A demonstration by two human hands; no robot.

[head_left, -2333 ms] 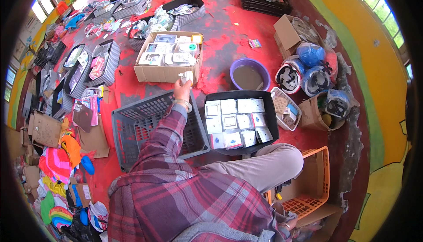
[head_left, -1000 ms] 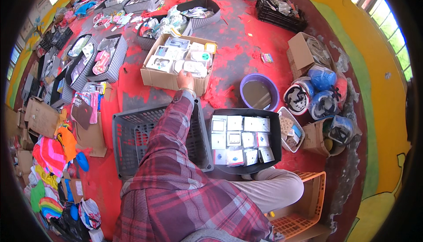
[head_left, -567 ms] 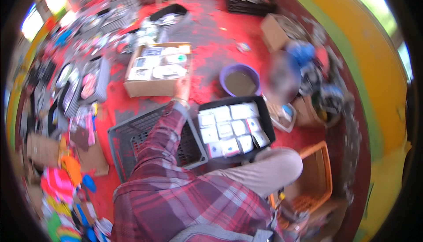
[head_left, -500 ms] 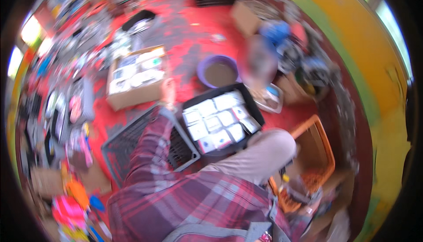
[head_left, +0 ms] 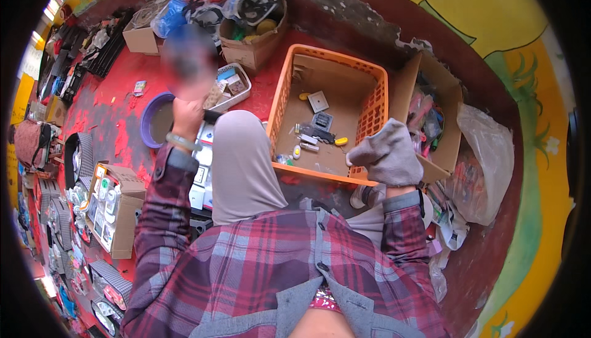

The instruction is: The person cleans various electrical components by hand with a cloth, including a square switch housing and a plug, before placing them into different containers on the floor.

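My bare left hand (head_left: pixel 187 116), a band at its wrist, reaches out beside a purple basin (head_left: pixel 148 115) and the far corner of a black tray (head_left: pixel 213 117). A blurred patch covers its fingertips. My knee hides much of the tray, in which white square pieces (head_left: pixel 201 175) lie. On my right hand (head_left: pixel 391 156) is a grey glove, its fingers curled over the near right corner of an orange plastic basket (head_left: pixel 380 92). Inside that basket lie cardboard, a white square switch plate (head_left: pixel 317 101), a grey square part (head_left: pixel 322 120) and several small yellow and white pieces.
An open cardboard box (head_left: pixel 452 132) of mixed plastic things stands right of the basket, near a clear plastic bag (head_left: pixel 489 172). Beyond my left hand are a white basket (head_left: pixel 239 96) and a filled carton (head_left: pixel 258 52). Another carton (head_left: pixel 126 227) holds white parts at left.
The view has swung right, bringing the orange basket to the middle. My left hand shows beside the basin instead of by the carton of white parts. My gloved right hand now shows at the basket.
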